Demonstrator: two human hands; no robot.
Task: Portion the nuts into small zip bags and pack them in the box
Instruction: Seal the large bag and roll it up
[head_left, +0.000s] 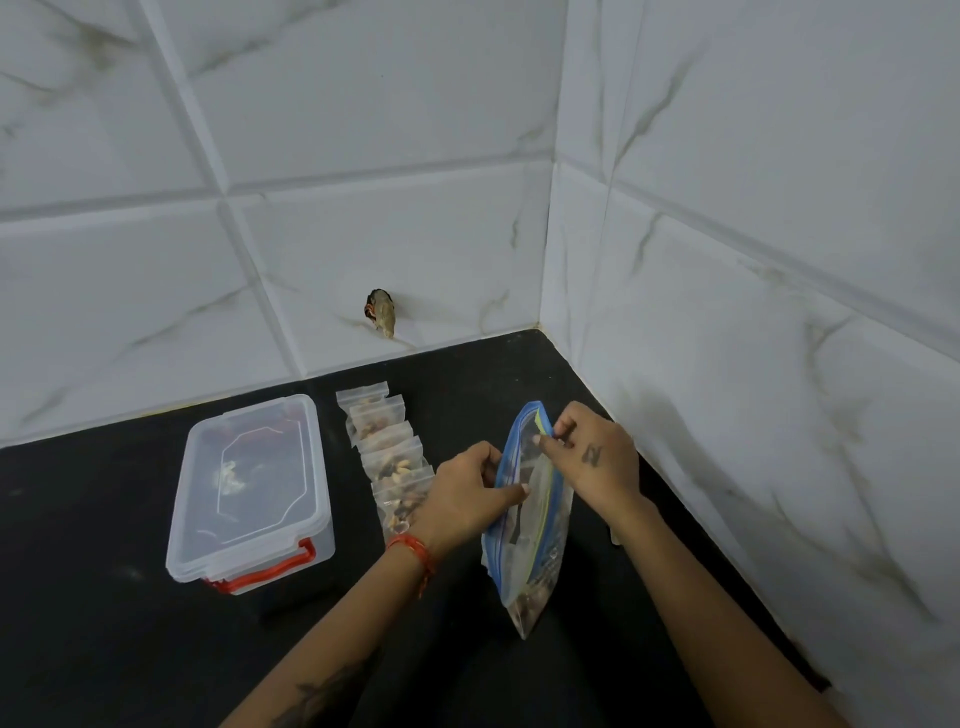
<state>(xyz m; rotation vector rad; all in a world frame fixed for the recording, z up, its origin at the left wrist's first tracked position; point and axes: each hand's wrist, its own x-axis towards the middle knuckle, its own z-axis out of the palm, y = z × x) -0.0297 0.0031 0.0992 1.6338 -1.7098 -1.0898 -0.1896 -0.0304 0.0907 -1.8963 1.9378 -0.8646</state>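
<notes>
The big zip bag stands near the right side of the black counter, close to the tiled corner, with only a small heap of nuts left at its bottom. It is thin, clear, crinkly plastic with a blue and yellow-green zip strip along its mouth, and it sags under its own weight, so it has to be held up to stay usable. The left hand pinches the near lip of the mouth between thumb and fingers, and the right hand pinches the far end of the strip; whether they are spreading the mouth or pressing the zip closed cannot be told. Just to the left lies a row of small zip bags, overlapping like shingles, each flat, clear and already filled with mixed nuts; they seem laid out in a line so they can be counted and gathered easily. Further left sits the box, a clear rectangular tub with rounded corners, its lid on and a red clip at the near end. It looks closed, so packing has not started. A red thread bracelet circles the left wrist.
</notes>
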